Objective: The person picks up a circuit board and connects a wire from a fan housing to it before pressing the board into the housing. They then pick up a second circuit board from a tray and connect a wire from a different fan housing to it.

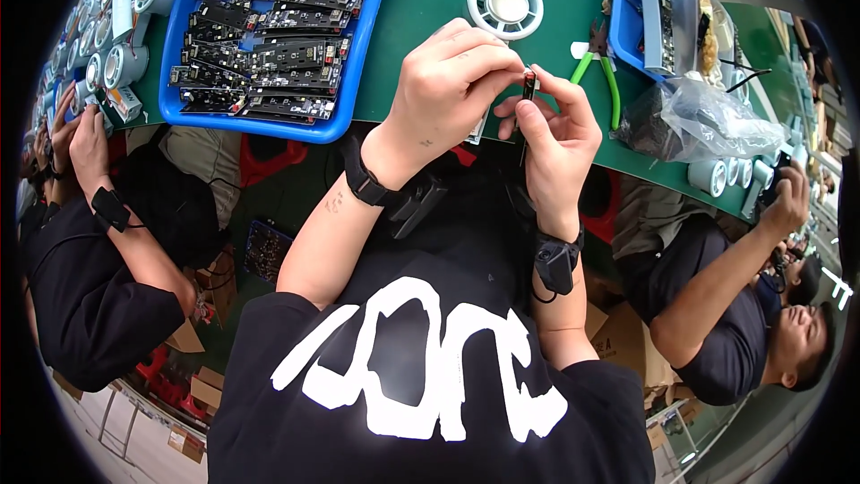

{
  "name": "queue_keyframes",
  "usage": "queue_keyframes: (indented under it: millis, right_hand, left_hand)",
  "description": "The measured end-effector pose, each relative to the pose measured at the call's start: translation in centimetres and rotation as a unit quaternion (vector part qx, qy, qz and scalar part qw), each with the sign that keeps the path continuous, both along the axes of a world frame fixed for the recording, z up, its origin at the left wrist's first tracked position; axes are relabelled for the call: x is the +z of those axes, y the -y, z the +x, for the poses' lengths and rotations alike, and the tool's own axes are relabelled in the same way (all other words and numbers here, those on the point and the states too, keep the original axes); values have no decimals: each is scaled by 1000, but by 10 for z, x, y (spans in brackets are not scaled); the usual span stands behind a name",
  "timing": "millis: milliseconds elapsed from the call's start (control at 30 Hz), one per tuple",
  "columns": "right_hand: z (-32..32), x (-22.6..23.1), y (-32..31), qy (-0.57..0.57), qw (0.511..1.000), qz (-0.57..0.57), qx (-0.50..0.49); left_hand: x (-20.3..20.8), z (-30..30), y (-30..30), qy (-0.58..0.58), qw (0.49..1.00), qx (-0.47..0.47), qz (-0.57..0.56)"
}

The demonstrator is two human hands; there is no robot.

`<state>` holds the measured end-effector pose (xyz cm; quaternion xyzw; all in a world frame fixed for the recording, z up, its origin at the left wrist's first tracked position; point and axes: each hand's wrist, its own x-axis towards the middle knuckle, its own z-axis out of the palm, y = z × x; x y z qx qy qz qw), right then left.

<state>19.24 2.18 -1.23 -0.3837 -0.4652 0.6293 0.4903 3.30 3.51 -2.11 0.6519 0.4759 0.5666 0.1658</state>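
Observation:
My right hand [564, 130] grips a narrow black circuit board [528, 88], seen nearly edge-on, with a bit of red near its top end. Thumb and fingers hold it upright over the table's near edge. Beside it, my left hand [448, 85] is closed in a pinch, its fingertips meeting the board's upper end. Whatever lies between those fingertips is too small to make out. Just beyond my hands, a round pale-blue spoked housing [505, 5] with a cream centre lies on the green table. Green-handled cutters [612, 90] rest to the right, their handles apart.
A blue tray [345, 116] full of black circuit boards stands at the left. At the right are another blue tray [627, 47] and a clear plastic bag [717, 125]. Pale-blue housings [125, 64] crowd the far left. Co-workers sit on both sides, their arms [721, 278] reaching to the table.

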Motion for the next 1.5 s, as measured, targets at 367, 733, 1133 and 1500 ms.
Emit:
queue_keyframes:
  millis: [367, 733, 1133, 1500]
  right_hand:
    - [1, -2, -10, -10, 999, 22, 31]
    - [10, -13, -13, 37, 999, 22, 27]
    - [27, 7, -8, 135, 991, -3, -23]
    - [1, 13, -13, 33, 997, -68, 22]
  left_hand:
    - [1, -5, -6, 13, 1000, -3, 11]
    - [11, -18, 9, -63, 997, -33, 10]
    - [19, 0, 13, -104, 994, -24, -6]
    - [11, -10, -1, -88, 996, -14, 11]
